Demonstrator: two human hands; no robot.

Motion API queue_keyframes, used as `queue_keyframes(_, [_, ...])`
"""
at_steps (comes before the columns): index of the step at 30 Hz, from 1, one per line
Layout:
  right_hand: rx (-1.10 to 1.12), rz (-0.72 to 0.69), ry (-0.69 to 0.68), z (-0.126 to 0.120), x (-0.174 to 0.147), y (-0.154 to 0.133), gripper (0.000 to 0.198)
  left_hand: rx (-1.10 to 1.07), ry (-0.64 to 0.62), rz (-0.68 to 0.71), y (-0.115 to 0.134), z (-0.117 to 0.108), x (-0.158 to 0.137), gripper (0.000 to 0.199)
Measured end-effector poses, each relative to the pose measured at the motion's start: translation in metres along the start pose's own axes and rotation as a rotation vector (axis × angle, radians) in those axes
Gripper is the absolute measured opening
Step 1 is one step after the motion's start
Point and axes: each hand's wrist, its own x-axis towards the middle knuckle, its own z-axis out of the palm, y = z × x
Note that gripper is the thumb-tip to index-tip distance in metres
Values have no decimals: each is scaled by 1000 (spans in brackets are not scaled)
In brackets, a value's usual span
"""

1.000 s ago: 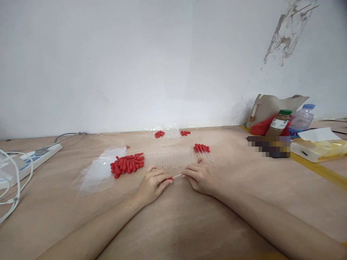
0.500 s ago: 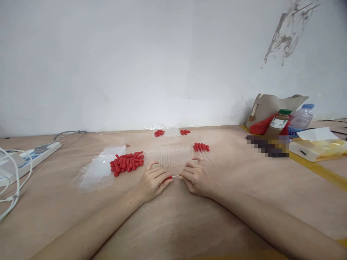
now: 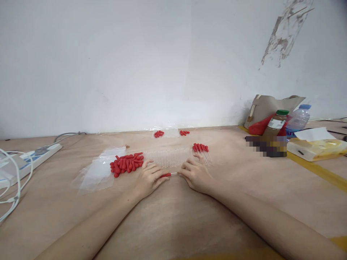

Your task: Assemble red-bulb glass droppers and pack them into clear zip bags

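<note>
My left hand point(image 3: 150, 178) is closed on a red rubber dropper bulb point(image 3: 166, 175), pinched between thumb and fingers. From the bulb's neck a clear glass tube point(image 3: 174, 174) runs to my right hand point(image 3: 195, 174), whose fingertips pinch its other end. Bulb and tube lie in one line, joined or touching end to end. Beyond the hands stretches a row of clear tubes point(image 3: 168, 157) laid side by side. A pile of red bulbs point(image 3: 127, 164) lies left of the row. To its right are several droppers point(image 3: 200, 147) with red bulbs on their tubes.
Clear plastic bags point(image 3: 97, 173) lie at the left, near a white power strip point(image 3: 29, 162) with cables. Small groups of red bulbs point(image 3: 158, 134) rest by the wall. At right stand a green-capped bottle point(image 3: 276, 122), a clear bottle point(image 3: 299, 119), a bag point(image 3: 257, 108) and a tissue pack point(image 3: 314, 150).
More of the red bulb now shows beyond my left fingers, which have shifted slightly left along it. My right hand still pinches the tube. The view has moved slightly.
</note>
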Motion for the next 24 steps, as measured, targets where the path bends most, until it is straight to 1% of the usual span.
queue_keyframes(3, [-35,-22,-30,0,-2,-2,20,11,-13,0,0,2,-1,16])
queue_keyframes(5, [-45,-27,-43,-1,-2,-4,19,-2,-11,-19,0,3,-3,15])
queue_keyframes(6, [-43,-25,-46,-1,-1,-4,18,-17,-1,-44,0,4,-4,16])
queue_keyframes(8, [-31,18,-40,-4,0,-1,17,-59,33,-127,-1,3,-7,26])
queue_keyframes(10, [-20,152,-12,-8,1,7,17,-105,56,-222,-1,1,-10,36])
queue_keyframes(11, [-13,258,1,-10,2,14,17,-126,56,-255,-2,0,-11,35])
queue_keyframes(12, [-1,384,7,-12,3,22,19,-143,40,-273,-2,-1,-12,29])
queue_keyframes(14, [42,647,-17,-14,5,39,24,-170,-23,-269,-3,-1,-13,15])
queue_keyframes(16, [88,858,-74,-14,6,55,27,-182,-86,-251,-4,-1,-11,18])
queue_keyframes(17, [97,926,-98,-13,7,61,27,-182,-105,-249,-4,-1,-11,21])
queue_keyframes(19, [74,978,-134,-8,10,67,29,-177,-116,-257,-5,-1,-10,23])
queue_keyframes(24, [6,935,-169,9,16,62,34,-191,-129,-272,-5,-1,-9,23])
